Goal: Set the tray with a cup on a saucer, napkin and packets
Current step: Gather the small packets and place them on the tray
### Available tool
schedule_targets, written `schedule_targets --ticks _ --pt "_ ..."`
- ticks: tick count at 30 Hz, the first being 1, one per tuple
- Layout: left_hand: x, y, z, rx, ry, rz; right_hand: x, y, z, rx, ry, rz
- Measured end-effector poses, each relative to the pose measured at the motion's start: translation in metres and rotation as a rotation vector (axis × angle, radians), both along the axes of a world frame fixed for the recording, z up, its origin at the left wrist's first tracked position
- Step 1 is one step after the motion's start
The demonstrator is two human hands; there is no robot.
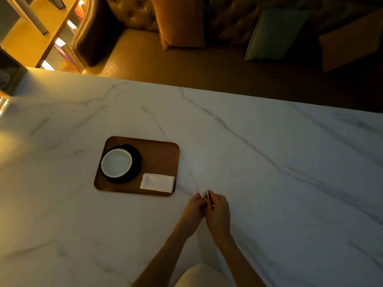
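Note:
A brown wooden tray (pixel 161 154) lies on the marble table. On its left side a white cup (pixel 116 162) stands on a black saucer (pixel 135 168). A folded white napkin (pixel 157 182) lies in the tray's near right corner. Right of the tray, over the table, my left hand (pixel 193 212) and my right hand (pixel 218 214) meet with fingertips together. Both pinch small white packets (pixel 204 193), whose top edges stick out above the fingers. How many packets there are stays hidden by the fingers.
The white marble table (pixel 269 172) extends wide to the right and front. Beyond its far edge stands a tufted leather sofa (pixel 132 15) with an orange cushion (pixel 180 21) and a green cushion (pixel 273 34). Lit shelving (pixel 37 38) is at the far left.

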State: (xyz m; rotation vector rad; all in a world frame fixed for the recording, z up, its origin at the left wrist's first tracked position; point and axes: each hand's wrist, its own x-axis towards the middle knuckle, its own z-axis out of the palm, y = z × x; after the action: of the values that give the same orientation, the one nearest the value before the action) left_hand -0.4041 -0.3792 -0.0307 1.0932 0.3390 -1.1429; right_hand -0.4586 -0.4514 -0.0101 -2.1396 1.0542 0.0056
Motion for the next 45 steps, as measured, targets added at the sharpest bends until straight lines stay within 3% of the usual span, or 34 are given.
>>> schedule_targets --ticks 12,18,24,32,38,40,43,45 --pt "-0.005 0.009 0.015 -0.068 -0.084 -0.043 -0.019 -0.005 0.014 0.157 -0.170 0.048" --pt "-0.005 0.015 0.009 0.023 -0.062 -0.008 -0.025 -0.037 0.012 0.210 -0.119 0.095" --pt "-0.006 0.022 -0.009 0.151 0.010 0.039 -0.038 -0.075 -0.012 0.140 0.110 -0.099" --pt "-0.004 0.035 -0.033 0.292 0.104 0.074 -0.034 -0.061 -0.031 0.031 0.336 0.058" --pt "-0.001 0.038 -0.040 0.261 0.132 0.073 -0.034 -0.051 -0.038 -0.128 0.395 0.139" --pt "0.000 0.039 -0.040 0.253 0.137 0.075 -0.034 -0.053 -0.039 -0.064 0.375 0.095" --pt "-0.001 0.038 -0.039 0.238 0.139 0.081 -0.034 -0.049 -0.034 0.128 0.189 -0.047" --pt "-0.004 0.036 -0.035 0.208 0.139 0.081 -0.032 -0.037 -0.029 0.100 0.059 -0.052"
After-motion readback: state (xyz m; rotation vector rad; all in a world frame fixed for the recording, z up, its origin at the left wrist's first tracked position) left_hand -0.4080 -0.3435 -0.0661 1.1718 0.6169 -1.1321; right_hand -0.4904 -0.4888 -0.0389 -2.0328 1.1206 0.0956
